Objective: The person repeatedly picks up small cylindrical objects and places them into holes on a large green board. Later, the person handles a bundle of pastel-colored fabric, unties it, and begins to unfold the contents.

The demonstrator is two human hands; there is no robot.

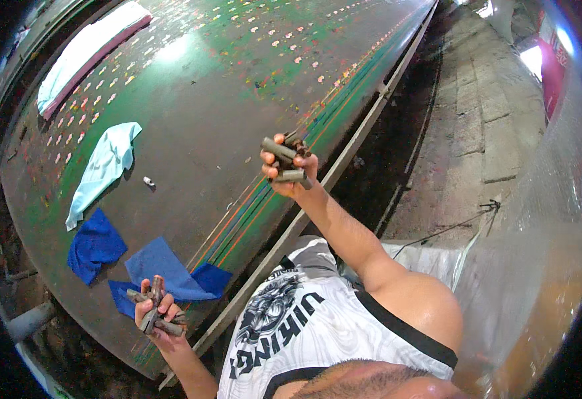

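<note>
My right hand [307,165] is raised over the table's right side, fingers wrapped round several short grey-brown rods [292,176], which look like metal. Similar short rods [169,326] fill my left hand [166,307], which is closed round them near the table's near end. Just beyond that hand lie a medium-blue cloth [161,266] and darker blue pieces of cloth [212,280] partly under it. Farther left there is another dark blue cloth [96,246], with a crumpled pale-blue cloth [104,166] behind it. The palms are mostly hidden by the rods.
A long dark table [191,133] with paint stains and rows of small printed marks stretches away. A folded white and maroon cloth [91,50] lies at its far left. One small white object [148,181] rests mid-table. A metal rail [351,166] edges the right side, beside a paved floor [477,126].
</note>
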